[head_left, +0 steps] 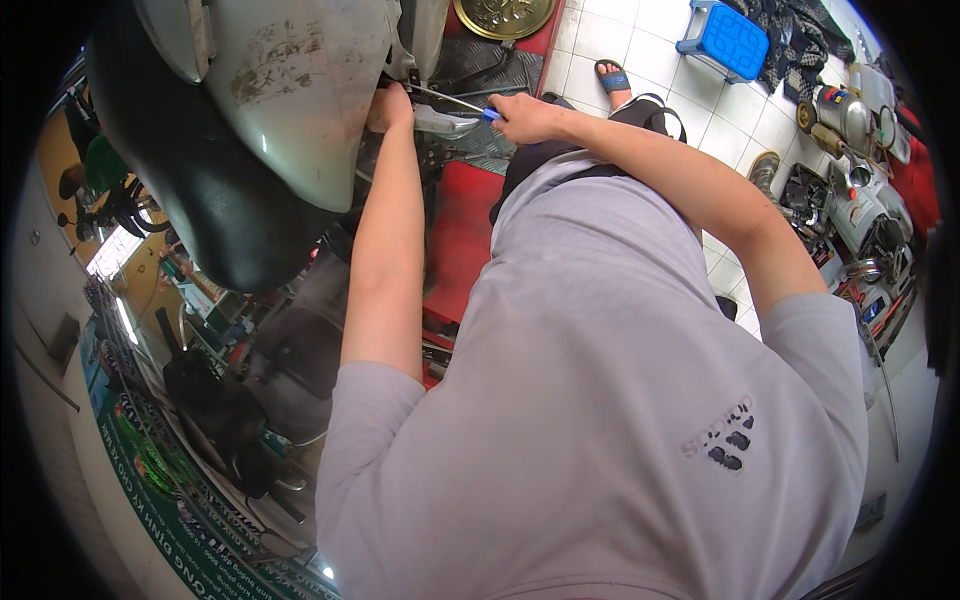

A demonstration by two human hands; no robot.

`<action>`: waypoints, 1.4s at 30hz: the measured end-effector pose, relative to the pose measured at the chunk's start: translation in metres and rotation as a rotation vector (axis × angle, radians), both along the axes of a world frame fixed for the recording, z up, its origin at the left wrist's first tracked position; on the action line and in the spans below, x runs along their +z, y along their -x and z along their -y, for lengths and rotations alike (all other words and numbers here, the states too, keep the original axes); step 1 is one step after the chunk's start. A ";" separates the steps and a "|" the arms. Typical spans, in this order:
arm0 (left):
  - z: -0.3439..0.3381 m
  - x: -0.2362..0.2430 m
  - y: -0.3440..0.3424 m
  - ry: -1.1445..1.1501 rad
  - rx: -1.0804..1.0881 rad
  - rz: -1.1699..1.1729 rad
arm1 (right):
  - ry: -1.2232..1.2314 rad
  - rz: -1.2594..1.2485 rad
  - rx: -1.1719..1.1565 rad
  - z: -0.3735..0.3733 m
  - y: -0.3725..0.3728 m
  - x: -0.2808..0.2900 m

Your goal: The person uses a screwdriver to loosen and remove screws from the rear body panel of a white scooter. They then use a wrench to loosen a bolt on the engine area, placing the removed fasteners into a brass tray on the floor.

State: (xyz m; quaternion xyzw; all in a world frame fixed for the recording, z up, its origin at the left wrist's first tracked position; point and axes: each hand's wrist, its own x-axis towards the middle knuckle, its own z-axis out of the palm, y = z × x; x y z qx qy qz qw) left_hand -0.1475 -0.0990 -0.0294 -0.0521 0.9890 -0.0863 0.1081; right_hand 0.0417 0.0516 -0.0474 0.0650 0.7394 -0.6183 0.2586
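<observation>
Your right hand (530,118) is closed round the slim screwdriver with a blue handle and a straight metal shaft (450,99), which runs leftward from your fist to the motorbike's flank, by your left hand (388,108). The fingers of that left hand are tucked in at the lower edge of the scuffed, glossy white body panel (290,110), so you cannot tell from here whether they grip anything or how widely they are spread. The screwdriver should feel light and stiff, easy to steer with one hand; hold it well round the blue handle, since the thin bare shaft would likely give a poor, slippery purchase for turning. Where the tip meets the bike is too small to make out. The white panel looks like thin, smooth plastic, probably slick under the fingers and liable to crack if levered, so support it along its edge, clear of the silver-grey metal arm (445,122) just below the shaft.
</observation>
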 end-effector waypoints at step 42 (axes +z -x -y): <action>0.022 -0.013 -0.035 -1.215 0.007 -0.131 | -0.040 -0.475 -0.783 0.019 -0.061 -0.012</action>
